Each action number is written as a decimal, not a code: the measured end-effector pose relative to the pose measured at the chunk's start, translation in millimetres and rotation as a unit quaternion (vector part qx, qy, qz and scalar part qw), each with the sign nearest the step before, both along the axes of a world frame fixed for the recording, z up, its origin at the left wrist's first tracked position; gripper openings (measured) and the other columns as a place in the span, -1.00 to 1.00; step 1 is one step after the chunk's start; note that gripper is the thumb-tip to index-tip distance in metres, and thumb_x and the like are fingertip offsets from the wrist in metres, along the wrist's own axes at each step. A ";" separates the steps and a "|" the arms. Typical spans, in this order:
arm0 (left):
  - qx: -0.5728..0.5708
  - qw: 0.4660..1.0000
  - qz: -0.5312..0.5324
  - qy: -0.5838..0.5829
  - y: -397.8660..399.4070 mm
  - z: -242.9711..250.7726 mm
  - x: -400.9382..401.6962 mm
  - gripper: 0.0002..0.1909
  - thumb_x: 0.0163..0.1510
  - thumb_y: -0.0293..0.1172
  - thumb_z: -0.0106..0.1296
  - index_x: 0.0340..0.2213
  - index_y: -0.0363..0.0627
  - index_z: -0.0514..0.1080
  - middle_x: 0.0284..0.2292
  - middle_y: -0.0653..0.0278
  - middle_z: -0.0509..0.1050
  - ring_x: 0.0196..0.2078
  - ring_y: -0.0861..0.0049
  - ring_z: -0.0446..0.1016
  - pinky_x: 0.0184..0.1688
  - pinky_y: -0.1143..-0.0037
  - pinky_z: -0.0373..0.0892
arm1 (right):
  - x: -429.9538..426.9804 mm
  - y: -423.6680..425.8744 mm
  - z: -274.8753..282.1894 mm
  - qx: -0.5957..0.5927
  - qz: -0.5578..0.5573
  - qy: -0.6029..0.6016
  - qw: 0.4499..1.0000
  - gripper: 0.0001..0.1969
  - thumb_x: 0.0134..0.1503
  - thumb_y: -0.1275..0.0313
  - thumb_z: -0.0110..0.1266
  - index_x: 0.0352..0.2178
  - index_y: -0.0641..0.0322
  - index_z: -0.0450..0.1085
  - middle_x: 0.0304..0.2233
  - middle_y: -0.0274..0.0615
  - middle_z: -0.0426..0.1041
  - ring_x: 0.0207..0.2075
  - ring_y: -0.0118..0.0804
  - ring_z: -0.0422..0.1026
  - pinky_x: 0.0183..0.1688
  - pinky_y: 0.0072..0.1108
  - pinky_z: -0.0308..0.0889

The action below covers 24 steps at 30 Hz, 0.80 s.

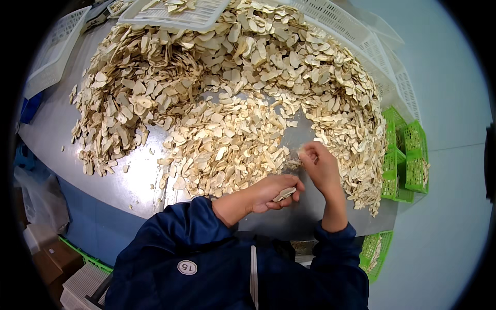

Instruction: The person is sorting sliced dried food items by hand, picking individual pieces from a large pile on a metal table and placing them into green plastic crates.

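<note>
My left hand (pixel 267 192), palm turned partly up, has its fingers curled around a few pale dried slices (pixel 285 194), which look like root or mushroom. To its right, my right hand (pixel 321 164) is bent over the metal table, thumb and fingertips drawn together. Whether a small piece sits between those fingertips is too blurred to tell. Beneath them lie some small brownish bits (pixel 293 164). A loose spread of slices (pixel 228 151) covers the table just left of and beyond my hands. Another bank of smaller slices (pixel 356 155) lies to the right of my right hand.
A tall heap of larger slices (pixel 143 85) curves around the back of the metal table (pixel 128 193). On it rests a white slatted tray (pixel 174 17). White crates (pixel 360 38) line the back right; green baskets (pixel 405 155) hang beyond the right edge. Another white crate (pixel 58 48) stands far left.
</note>
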<state>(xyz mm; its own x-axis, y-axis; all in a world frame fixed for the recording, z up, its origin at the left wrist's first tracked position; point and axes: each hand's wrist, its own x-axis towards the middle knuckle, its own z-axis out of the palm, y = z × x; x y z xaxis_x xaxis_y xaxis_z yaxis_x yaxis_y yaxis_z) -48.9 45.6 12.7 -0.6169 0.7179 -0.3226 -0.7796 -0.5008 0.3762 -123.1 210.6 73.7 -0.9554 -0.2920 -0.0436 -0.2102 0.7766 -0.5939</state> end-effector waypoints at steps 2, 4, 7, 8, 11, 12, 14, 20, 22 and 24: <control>-0.023 0.999 0.022 0.032 1.0 1.6 2.1 -0.68 0.33 -0.21 -0.17 -0.12 -0.25 0.33 -0.41 0.24 0.43 -0.64 0.70 0.28 -0.79 0.73 0.04 | 10.2 11.2 3.1 -0.093 -0.040 -0.059 0.993 -0.84 0.16 0.46 0.11 -0.21 0.24 0.47 -0.41 -0.25 0.50 -0.36 -0.38 0.48 -0.30 -0.56 0.39; -0.048 0.996 0.043 0.064 2.5 8.2 3.1 -0.66 0.33 -0.17 -0.15 -0.09 -0.22 0.31 -0.41 0.25 0.42 -0.63 0.72 0.28 -0.77 0.73 0.04 | 22.2 10.6 9.1 -0.242 -0.093 -0.132 0.957 -0.78 0.26 0.42 0.03 -0.09 0.21 0.45 -0.44 -0.33 0.47 -0.36 -0.57 0.44 -0.28 -0.63 0.38; -0.123 0.985 0.093 0.073 5.8 15.0 4.2 -0.63 0.30 -0.10 -0.07 -0.09 -0.16 0.27 -0.40 0.27 0.40 -0.63 0.74 0.27 -0.74 0.73 0.04 | 32.7 25.0 13.0 -0.205 -0.016 -0.167 0.964 -0.74 0.29 0.41 -0.03 -0.03 0.19 0.44 -0.41 -0.33 0.48 -0.37 -0.55 0.45 -0.26 -0.63 0.39; -0.136 0.979 0.107 0.108 6.7 10.2 4.2 -0.64 0.29 -0.09 -0.05 -0.12 -0.14 0.27 -0.41 0.29 0.39 -0.63 0.75 0.26 -0.73 0.71 0.05 | 36.3 26.4 15.1 -0.182 0.020 -0.148 0.972 -0.72 0.30 0.42 -0.05 0.00 0.20 0.44 -0.39 -0.22 0.53 -0.37 -0.44 0.51 -0.24 -0.60 0.40; -0.177 0.962 0.116 0.172 4.6 6.5 4.2 -0.66 0.27 -0.08 -0.02 -0.17 -0.11 0.28 -0.45 0.34 0.39 -0.64 0.77 0.24 -0.69 0.69 0.09 | 48.2 15.2 34.8 -0.074 0.059 -0.086 0.992 -0.74 0.27 0.43 -0.01 -0.04 0.21 0.46 -0.35 -0.08 0.57 -0.36 -0.26 0.57 -0.26 -0.54 0.42; -0.202 0.952 0.112 0.203 4.4 6.4 3.5 -0.67 0.27 -0.08 -0.01 -0.18 -0.09 0.29 -0.48 0.38 0.38 -0.64 0.78 0.23 -0.67 0.69 0.12 | 50.2 13.7 38.5 -0.074 0.059 -0.085 0.992 -0.74 0.27 0.43 -0.01 -0.04 0.21 0.46 -0.35 -0.08 0.57 -0.36 -0.26 0.57 -0.26 -0.54 0.42; -0.243 0.933 0.122 0.238 6.3 0.9 4.0 -0.69 0.27 -0.10 -0.01 -0.21 -0.09 0.29 -0.50 0.41 0.38 -0.64 0.79 0.23 -0.65 0.68 0.14 | 51.4 11.5 42.6 -0.021 0.091 -0.032 0.995 -0.76 0.22 0.44 0.05 -0.08 0.21 0.47 -0.35 0.01 0.55 -0.36 -0.09 0.57 -0.30 -0.46 0.43; -0.326 0.875 0.178 0.312 8.9 -10.3 4.1 -0.75 0.24 -0.19 0.02 -0.27 -0.11 0.30 -0.53 0.36 0.41 -0.52 0.70 0.33 -0.44 0.59 0.28 | 43.6 8.3 35.5 0.063 0.110 0.055 0.990 -0.81 0.12 0.42 0.15 -0.21 0.17 0.49 -0.43 -0.07 0.55 -0.42 -0.03 0.54 -0.38 -0.39 0.43; -0.328 0.879 0.180 0.297 5.5 -5.2 3.2 -0.77 0.21 -0.24 0.04 -0.28 -0.14 0.30 -0.51 0.26 0.44 -0.42 0.59 0.41 -0.28 0.50 0.37 | 37.6 -0.2 32.2 0.070 0.124 0.090 0.986 -0.81 0.13 0.42 0.15 -0.21 0.15 0.49 -0.43 -0.09 0.56 -0.43 -0.05 0.55 -0.39 -0.40 0.43; -0.331 0.885 0.192 0.266 1.4 0.2 1.2 -0.77 0.21 -0.23 0.03 -0.28 -0.12 0.30 -0.46 0.25 0.49 -0.41 0.60 0.41 -0.31 0.52 0.36 | 26.6 -8.3 28.0 0.076 0.138 0.127 0.979 -0.82 0.13 0.41 0.15 -0.21 0.13 0.49 -0.44 -0.11 0.56 -0.44 -0.06 0.55 -0.39 -0.40 0.44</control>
<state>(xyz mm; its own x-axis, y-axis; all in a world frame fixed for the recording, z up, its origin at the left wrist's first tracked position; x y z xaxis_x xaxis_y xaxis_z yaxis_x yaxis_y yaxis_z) -47.7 47.0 12.9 -0.9651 0.1849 -0.1854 -0.2249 -0.2225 0.9486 -96.5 202.3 101.7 -0.8267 -0.5492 0.1224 -0.5507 0.7450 -0.3765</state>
